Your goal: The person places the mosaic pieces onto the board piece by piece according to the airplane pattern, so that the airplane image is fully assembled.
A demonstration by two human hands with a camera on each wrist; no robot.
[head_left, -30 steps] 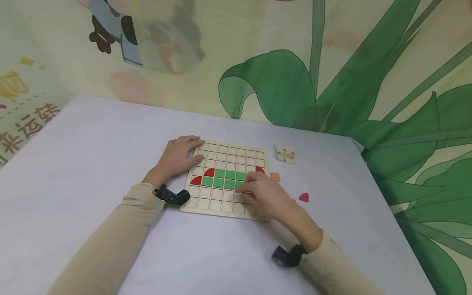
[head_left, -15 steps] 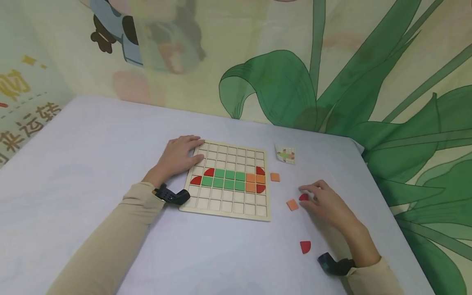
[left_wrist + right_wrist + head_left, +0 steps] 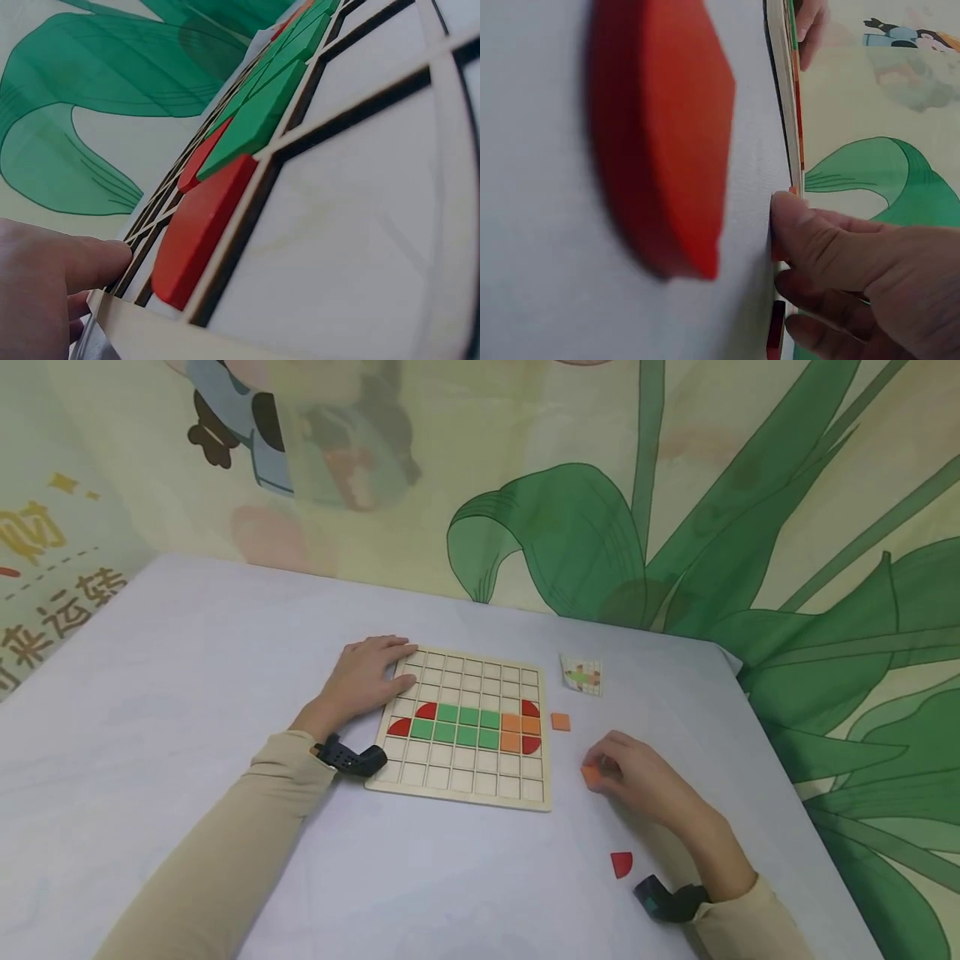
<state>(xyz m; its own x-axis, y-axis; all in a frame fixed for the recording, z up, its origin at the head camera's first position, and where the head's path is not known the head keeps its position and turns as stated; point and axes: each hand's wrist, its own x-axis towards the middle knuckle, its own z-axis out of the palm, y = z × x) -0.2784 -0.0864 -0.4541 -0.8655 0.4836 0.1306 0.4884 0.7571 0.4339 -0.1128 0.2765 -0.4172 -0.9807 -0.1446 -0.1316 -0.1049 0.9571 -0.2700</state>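
My left hand [image 3: 363, 677] rests on the left edge of a wooden grid board [image 3: 456, 783], its thumb [image 3: 97, 262] near the rim in the left wrist view. Green square tiles [image 3: 465, 735], orange squares [image 3: 510, 742] and red quarter-round tiles [image 3: 400, 727] fill two rows and part of a third. Right of the board, my right hand [image 3: 637, 777] pinches a loose orange square tile [image 3: 591, 777] between thumb and fingers. Under those fingers a dark red piece [image 3: 776, 330] shows in the right wrist view; the head view hides it.
Another orange square [image 3: 560, 722] lies just off the board's right edge. A small printed picture card [image 3: 582, 676] lies behind it. Nearer me is a loose red quarter-round [image 3: 622, 864], large in the right wrist view. A white cloth [image 3: 225, 635] covers the table.
My right hand has gone from the board's right side out to the loose tiles, first at a red quarter-round, and now pinches the orange square. The left hand has stayed put.
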